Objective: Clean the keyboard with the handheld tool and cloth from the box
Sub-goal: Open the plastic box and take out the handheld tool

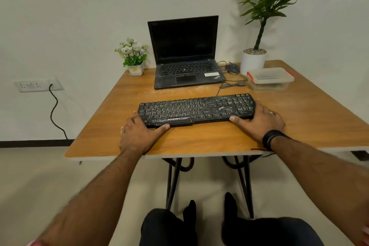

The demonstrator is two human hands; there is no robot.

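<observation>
A dusty black keyboard lies across the middle of the wooden table. My left hand holds its left end, thumb along the front edge and fingers behind the corner. My right hand holds the right end the same way, thumb on the front edge. A clear plastic box with a lid and red clips stands at the back right; its contents are too faint to tell. No handheld tool or cloth is visible outside the box.
An open black laptop stands behind the keyboard, with a mouse and loose cable to its right. A small flower pot sits back left, a tall plant in a white pot back right.
</observation>
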